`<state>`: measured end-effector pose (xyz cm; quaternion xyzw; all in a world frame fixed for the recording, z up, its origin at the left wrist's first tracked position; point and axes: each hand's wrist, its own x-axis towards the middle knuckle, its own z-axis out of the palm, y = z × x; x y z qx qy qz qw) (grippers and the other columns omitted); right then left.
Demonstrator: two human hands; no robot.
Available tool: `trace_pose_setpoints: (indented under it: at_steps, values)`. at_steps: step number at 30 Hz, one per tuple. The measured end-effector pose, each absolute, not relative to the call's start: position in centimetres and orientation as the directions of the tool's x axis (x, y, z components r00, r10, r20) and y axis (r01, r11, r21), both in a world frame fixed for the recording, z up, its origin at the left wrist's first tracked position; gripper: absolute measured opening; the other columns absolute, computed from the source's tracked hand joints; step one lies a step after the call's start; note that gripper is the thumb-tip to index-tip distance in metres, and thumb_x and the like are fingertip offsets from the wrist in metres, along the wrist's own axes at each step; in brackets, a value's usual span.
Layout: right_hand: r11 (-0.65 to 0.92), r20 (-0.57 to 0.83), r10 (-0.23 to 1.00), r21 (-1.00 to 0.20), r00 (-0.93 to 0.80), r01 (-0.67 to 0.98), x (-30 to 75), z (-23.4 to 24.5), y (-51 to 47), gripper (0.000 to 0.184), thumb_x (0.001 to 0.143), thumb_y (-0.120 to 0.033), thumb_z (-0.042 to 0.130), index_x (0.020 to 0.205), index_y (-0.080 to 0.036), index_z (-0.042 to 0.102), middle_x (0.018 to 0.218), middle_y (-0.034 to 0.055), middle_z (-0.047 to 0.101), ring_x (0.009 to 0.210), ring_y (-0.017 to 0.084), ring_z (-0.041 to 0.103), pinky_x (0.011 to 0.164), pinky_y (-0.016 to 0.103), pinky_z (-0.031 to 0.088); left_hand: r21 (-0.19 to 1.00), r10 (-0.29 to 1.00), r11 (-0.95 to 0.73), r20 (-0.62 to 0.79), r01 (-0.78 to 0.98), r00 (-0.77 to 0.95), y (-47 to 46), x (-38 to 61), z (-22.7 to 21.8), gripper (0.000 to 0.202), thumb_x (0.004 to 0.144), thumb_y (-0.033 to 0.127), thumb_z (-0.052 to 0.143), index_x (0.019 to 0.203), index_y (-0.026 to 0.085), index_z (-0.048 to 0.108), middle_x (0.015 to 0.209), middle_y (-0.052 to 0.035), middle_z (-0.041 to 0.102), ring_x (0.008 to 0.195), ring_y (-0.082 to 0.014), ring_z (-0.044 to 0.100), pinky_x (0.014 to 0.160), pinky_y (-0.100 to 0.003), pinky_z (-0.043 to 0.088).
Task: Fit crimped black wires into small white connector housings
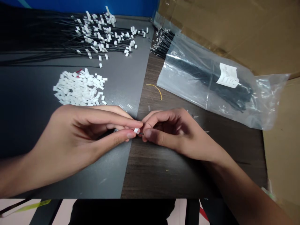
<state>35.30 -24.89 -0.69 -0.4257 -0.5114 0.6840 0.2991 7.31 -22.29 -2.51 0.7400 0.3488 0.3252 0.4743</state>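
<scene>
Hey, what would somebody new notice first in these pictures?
The two bare hands stand out first, meeting at the centre: the left hand pinches a small white plastic connector, and the right hand pinches a thin dark wire beside it. Above the left hand lies a heap of white rectangular plastic connectors, with long black wires ending in white connectors fanned out behind. To the right lies a clear plastic bag of black wires.

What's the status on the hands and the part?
Left hand pinching white plastic connector. Right hand pinching thin black wire, its end at the connector. Loose connector pile beyond the hands, not touching them.
</scene>
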Motion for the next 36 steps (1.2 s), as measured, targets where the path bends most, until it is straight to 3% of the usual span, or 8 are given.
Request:
trace_pose_setpoints:
  at_steps: [6, 10, 17, 24, 30, 36]
  values:
    - [-0.264, -0.247, 0.844, -0.964, -0.475, 0.033, 35.4, -0.5, -24.9, 0.03, 0.101, -0.038, 0.111, 0.089, -0.022, 0.089, 0.103, 0.0051, 0.089, 0.097, 0.021, 0.082, 0.089, 0.034, 0.068, 0.921, 0.822, -0.318, 0.151, 0.223, 0.548, -22.2, 7.2, -2.4, 0.028, 0.117, 0.023, 0.095, 0.128, 0.048, 0.103, 0.121, 0.0089, 0.099, 0.097, -0.0176, 0.096, 0.093, -0.02, 0.083]
    - [-0.27, -0.243, 0.847, -0.963, -0.473, 0.012, 35.4, -0.7, -24.9, 0.029, 0.102, -0.033, 0.111, 0.087, -0.021, 0.088, 0.1, 0.0042, 0.089, 0.095, 0.02, 0.081, 0.086, 0.031, 0.067, 0.918, 0.828, -0.318, 0.148, 0.235, 0.54, -22.3, 7.1, -2.5, 0.026, 0.116, 0.027, 0.097, 0.127, 0.049, 0.104, 0.119, 0.0093, 0.1, 0.093, -0.0176, 0.096, 0.089, -0.02, 0.083]
    - [-0.308, -0.23, 0.841, -0.948, -0.49, -0.084, 35.3, -1.4, -24.8, 0.028, 0.097, -0.027, 0.113, 0.087, -0.018, 0.088, 0.096, 0.005, 0.087, 0.091, 0.018, 0.077, 0.08, 0.027, 0.064, 0.916, 0.845, -0.303, 0.132, 0.262, 0.518, -22.2, 6.9, -2.5, 0.014, 0.114, 0.032, 0.102, 0.121, 0.043, 0.105, 0.117, 0.006, 0.1, 0.092, -0.0147, 0.095, 0.088, -0.018, 0.081]
    - [-0.339, -0.25, 0.836, -0.935, -0.488, -0.102, 35.2, -1.5, -24.8, 0.028, 0.091, -0.022, 0.115, 0.085, -0.019, 0.088, 0.096, 0.0049, 0.087, 0.092, 0.019, 0.078, 0.081, 0.027, 0.065, 0.929, 0.854, -0.285, 0.134, 0.237, 0.503, -22.3, 7.3, -2.3, 0.021, 0.11, 0.028, 0.101, 0.116, 0.048, 0.105, 0.11, 0.008, 0.098, 0.088, -0.0166, 0.092, 0.081, -0.021, 0.079]
    - [-0.329, -0.248, 0.845, -0.94, -0.473, -0.095, 35.3, -1.4, -24.7, 0.025, 0.092, -0.022, 0.115, 0.086, -0.019, 0.091, 0.098, 0.0052, 0.089, 0.096, 0.02, 0.081, 0.087, 0.028, 0.068, 0.929, 0.871, -0.281, 0.142, 0.239, 0.47, -22.2, 7.6, -1.9, 0.016, 0.106, 0.028, 0.101, 0.098, 0.042, 0.098, 0.097, 0.0068, 0.094, 0.084, -0.0211, 0.089, 0.075, -0.03, 0.074]
    - [-0.342, -0.261, 0.84, -0.935, -0.476, -0.091, 35.6, -1.4, -24.8, 0.025, 0.091, -0.022, 0.116, 0.086, -0.019, 0.092, 0.099, 0.005, 0.088, 0.097, 0.019, 0.08, 0.09, 0.027, 0.068, 0.947, 0.866, -0.255, 0.134, 0.193, 0.482, -22.3, 8.0, -1.6, 0.017, 0.105, 0.021, 0.1, 0.095, 0.034, 0.094, 0.097, 0.0027, 0.093, 0.084, -0.0202, 0.088, 0.08, -0.032, 0.074]
